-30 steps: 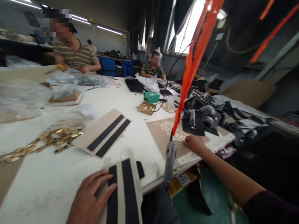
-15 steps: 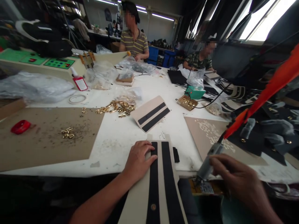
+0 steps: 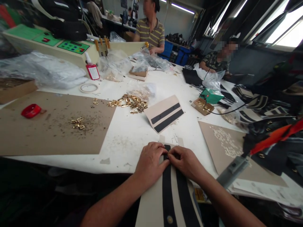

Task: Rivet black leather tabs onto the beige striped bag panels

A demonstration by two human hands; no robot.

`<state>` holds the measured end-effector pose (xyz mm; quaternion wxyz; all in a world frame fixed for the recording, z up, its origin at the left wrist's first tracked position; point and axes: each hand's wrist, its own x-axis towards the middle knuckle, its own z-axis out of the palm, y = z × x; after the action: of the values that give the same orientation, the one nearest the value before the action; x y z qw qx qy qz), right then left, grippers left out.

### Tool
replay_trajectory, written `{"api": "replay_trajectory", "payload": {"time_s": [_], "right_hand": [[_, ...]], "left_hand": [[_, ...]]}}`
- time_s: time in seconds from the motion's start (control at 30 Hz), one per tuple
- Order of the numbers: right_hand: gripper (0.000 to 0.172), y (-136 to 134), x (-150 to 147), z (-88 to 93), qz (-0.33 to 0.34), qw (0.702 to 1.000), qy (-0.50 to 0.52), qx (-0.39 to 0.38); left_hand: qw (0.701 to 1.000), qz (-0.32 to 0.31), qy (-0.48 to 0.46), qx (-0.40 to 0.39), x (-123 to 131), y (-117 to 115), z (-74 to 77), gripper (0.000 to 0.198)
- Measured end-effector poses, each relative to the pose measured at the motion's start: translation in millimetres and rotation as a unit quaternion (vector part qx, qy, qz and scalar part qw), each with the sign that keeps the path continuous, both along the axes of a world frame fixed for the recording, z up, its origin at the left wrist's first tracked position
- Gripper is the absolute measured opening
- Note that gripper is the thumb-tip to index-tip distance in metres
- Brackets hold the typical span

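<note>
A long beige panel [image 3: 151, 205] with two black strips lies in front of me, its far end on the table and its near part over the front edge. A round metal fastener [image 3: 169, 219] sits low on the left strip. My left hand [image 3: 151, 162] holds the panel down near its far end, fingers bent, fingertips and thumb on the left strip. Against that thumb, my right hand [image 3: 186, 160] is closed in a pinch over the same strip; what it pinches is hidden. The grey powered screwdriver [image 3: 233, 170] hangs by an orange cord beside my right forearm, untouched.
Another striped panel [image 3: 165, 115] lies ahead, near gold buckles [image 3: 134, 102]. Brown boards with gold hardware [image 3: 78, 123] and small pale pieces [image 3: 226, 142] flank me. A green box [image 3: 211, 95], red bottle [image 3: 92, 70] and tape roll [image 3: 88, 88] stand farther back. Two people sit across.
My right hand has let go of the screwdriver and moved left to the panel's far end, beside my left hand. The screwdriver now hangs free. My view has shifted left and down.
</note>
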<state>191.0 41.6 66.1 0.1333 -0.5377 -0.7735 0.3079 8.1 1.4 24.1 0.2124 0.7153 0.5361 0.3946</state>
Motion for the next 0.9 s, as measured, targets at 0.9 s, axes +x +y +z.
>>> {"api": "replay_trajectory", "payload": {"time_s": [0.9], "right_hand": [[0.03, -29, 20, 12.0, -0.116, 0.977, 0.175, 0.022]], "left_hand": [[0.999, 0.0, 0.035, 0.005, 5, 3, 8.1, 0.027]]}}
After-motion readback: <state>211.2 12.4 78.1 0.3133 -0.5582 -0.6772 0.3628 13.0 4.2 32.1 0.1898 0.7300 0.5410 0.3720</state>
